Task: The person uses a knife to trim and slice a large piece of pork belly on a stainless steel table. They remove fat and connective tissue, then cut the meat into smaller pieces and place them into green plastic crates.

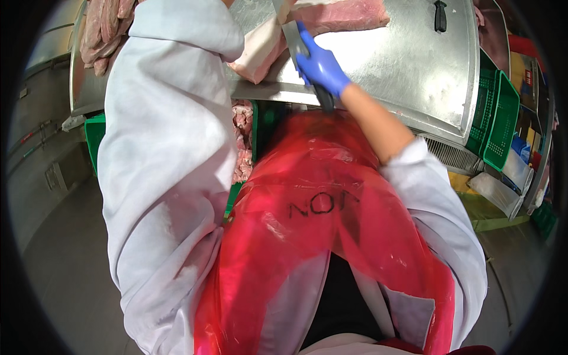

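Nearest to us hung our red plastic apron (319, 236), with black handwritten marks across its front, over a white coat. Below the table edge on our left sat a green crate (251, 127) of pink meat trimmings, and green baskets (494, 112) stood well off to the right. Our left sleeve (171, 148) rose across the view and hid the left hand, so we could not tell how its fingers lay. Our right hand (320, 66), in a blue glove, had its fingers clamped around the dark handle of a knife (294, 36), forearm bare. The blade lay against a large slab of pale pink meat (296, 29) on the steel table (402, 65). Farther back lay a second black-handled tool (440, 15).
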Action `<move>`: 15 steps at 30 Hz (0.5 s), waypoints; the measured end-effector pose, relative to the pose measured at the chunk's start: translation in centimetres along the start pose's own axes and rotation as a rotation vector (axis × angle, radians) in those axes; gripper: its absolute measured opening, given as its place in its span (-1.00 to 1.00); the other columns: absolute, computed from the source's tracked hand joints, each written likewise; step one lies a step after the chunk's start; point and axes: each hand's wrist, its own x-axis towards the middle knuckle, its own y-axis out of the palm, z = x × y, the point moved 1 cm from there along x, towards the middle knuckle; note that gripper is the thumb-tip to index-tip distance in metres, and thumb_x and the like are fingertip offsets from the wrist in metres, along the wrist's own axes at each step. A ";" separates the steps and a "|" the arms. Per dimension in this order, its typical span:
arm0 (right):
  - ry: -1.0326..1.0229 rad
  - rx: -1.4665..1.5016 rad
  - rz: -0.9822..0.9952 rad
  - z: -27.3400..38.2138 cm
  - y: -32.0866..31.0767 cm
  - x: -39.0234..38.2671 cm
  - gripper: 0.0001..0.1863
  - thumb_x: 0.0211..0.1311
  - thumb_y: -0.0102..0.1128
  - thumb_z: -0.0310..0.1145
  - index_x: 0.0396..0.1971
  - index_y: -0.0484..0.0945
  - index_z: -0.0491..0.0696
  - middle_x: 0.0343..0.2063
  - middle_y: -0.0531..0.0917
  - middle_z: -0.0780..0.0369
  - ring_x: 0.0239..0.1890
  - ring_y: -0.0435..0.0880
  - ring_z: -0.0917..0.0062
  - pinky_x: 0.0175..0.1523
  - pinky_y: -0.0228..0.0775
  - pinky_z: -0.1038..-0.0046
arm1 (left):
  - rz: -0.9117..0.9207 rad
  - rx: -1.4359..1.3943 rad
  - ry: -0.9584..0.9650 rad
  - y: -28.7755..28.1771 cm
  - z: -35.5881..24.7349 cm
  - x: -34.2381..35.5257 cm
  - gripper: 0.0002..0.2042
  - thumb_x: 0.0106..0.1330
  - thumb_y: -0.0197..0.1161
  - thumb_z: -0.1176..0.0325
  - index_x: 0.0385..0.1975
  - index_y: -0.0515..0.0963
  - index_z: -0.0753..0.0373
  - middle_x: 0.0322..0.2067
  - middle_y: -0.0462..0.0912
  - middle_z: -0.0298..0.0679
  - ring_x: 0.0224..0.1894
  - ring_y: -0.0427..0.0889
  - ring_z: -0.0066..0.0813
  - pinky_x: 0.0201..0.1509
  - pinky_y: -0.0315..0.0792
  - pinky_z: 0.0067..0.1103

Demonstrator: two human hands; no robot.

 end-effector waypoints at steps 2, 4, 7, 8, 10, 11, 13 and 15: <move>-0.196 -0.091 0.027 1.3 1.1 3.5 -0.21 0.35 -0.06 -0.33 0.56 -0.10 0.16 -0.55 0.65 0.10 -0.60 0.64 0.38 -0.38 0.59 0.35 | -0.057 0.044 -0.013 -2.3 0.3 -2.9 -0.79 0.18 0.13 0.37 -0.31 0.58 0.38 -0.35 0.65 0.21 -0.24 0.66 0.22 -0.14 0.51 -0.13; -0.137 -0.155 0.085 1.5 1.9 2.5 -0.18 0.32 -0.04 -0.34 0.56 -0.10 0.16 -0.54 0.67 0.08 -0.58 0.67 0.36 -0.36 0.59 0.33 | -0.005 0.037 -0.107 -4.0 0.2 -4.7 -0.81 0.18 0.12 0.38 -0.34 0.56 0.37 -0.37 0.64 0.20 -0.24 0.65 0.22 -0.15 0.50 -0.13; -0.088 -0.127 0.107 -3.6 1.6 -3.9 -0.18 0.35 -0.04 -0.34 0.56 -0.13 0.30 -0.55 0.68 0.07 -0.55 0.70 0.29 -0.30 0.60 0.28 | -0.023 -0.018 -0.078 -4.1 0.8 -3.7 -0.83 0.19 0.12 0.40 -0.35 0.56 0.37 -0.39 0.63 0.19 -0.25 0.64 0.21 -0.15 0.49 -0.13; -0.144 -0.193 0.082 -3.6 1.6 -3.1 -0.19 0.35 -0.04 -0.33 0.56 -0.10 0.29 -0.55 0.68 0.08 -0.54 0.71 0.30 -0.30 0.61 0.28 | -0.040 -0.023 -0.102 -4.5 1.1 -4.8 -0.83 0.19 0.12 0.40 -0.35 0.55 0.36 -0.39 0.63 0.18 -0.25 0.64 0.21 -0.15 0.49 -0.14; -0.139 -0.254 0.061 -2.2 1.0 -0.6 -0.19 0.34 -0.02 -0.32 0.56 -0.08 0.28 -0.55 0.69 0.09 -0.52 0.72 0.32 -0.28 0.61 0.29 | -0.066 -0.045 -0.101 -4.8 0.6 -5.6 -0.84 0.19 0.12 0.41 -0.35 0.55 0.36 -0.39 0.63 0.18 -0.26 0.63 0.20 -0.16 0.48 -0.15; -0.098 -0.259 0.088 -0.1 0.7 1.5 -0.19 0.34 0.00 -0.31 0.56 -0.07 0.27 -0.54 0.69 0.08 -0.51 0.72 0.32 -0.27 0.61 0.30 | -0.082 -0.049 -0.107 -5.2 0.3 -6.1 -0.85 0.19 0.12 0.41 -0.36 0.55 0.36 -0.39 0.63 0.17 -0.26 0.63 0.20 -0.16 0.48 -0.15; -0.114 -0.185 0.136 0.7 1.1 3.0 -0.19 0.36 0.01 -0.28 0.56 -0.10 0.26 -0.52 0.70 0.08 -0.50 0.73 0.32 -0.24 0.61 0.30 | -0.131 0.006 -0.089 -6.4 0.2 -6.9 -0.87 0.21 0.11 0.44 -0.36 0.55 0.35 -0.39 0.63 0.16 -0.25 0.63 0.18 -0.15 0.47 -0.17; -0.061 -0.244 0.161 -0.3 1.6 0.5 -0.19 0.36 0.00 -0.29 0.56 -0.09 0.26 -0.50 0.70 0.07 -0.49 0.73 0.33 -0.22 0.62 0.30 | -0.151 0.010 -0.118 -7.4 0.3 -8.3 -0.88 0.22 0.10 0.45 -0.35 0.54 0.33 -0.39 0.62 0.14 -0.24 0.62 0.16 -0.15 0.47 -0.19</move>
